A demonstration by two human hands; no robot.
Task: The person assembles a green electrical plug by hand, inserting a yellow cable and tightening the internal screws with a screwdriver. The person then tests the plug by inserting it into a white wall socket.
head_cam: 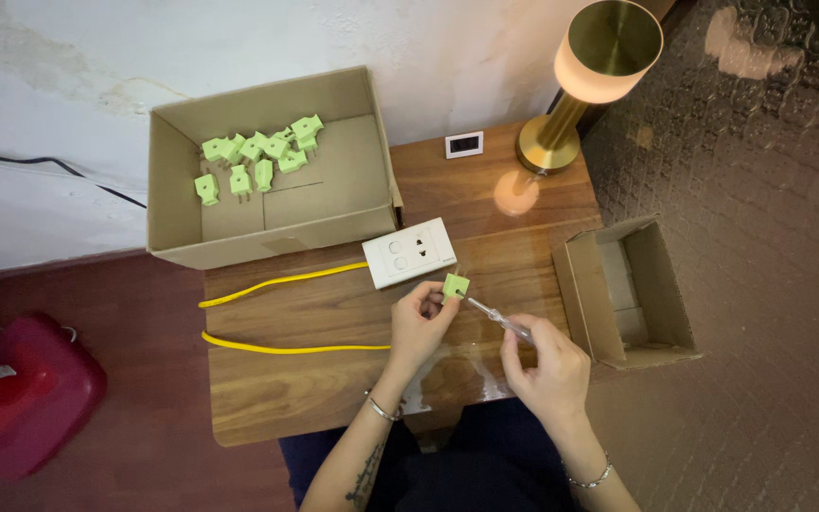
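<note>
left hand [421,318] pinching green plug adapter [456,284] over table [315,389] middle, just below white socket plate [409,251] | right hand [547,365] closed round screwdriver [500,320], tip at adapter | progress, judged: one adapter in work; about a dozen lying in large cardboard box [172,190] at rear left edge; small box [675,313] at right edge apparently empty | yellow cable [282,349] loose along left half.

Wall [334,38]: white, stained and patchy, with a black cable [59,169] running along its left part.
Floor, left [144,417]: dark reddish-brown; a red plastic object [21,393] stands on it.
Floor, right [770,190]: dark, with a raised pattern that catches the light.
Table [334,313]: small, wooden, brown grain, set against the wall.
Lamp [585,76]: brass base and stem, round shade, lit; it stands at the table's far right corner and casts a warm glow on the wood.
</note>
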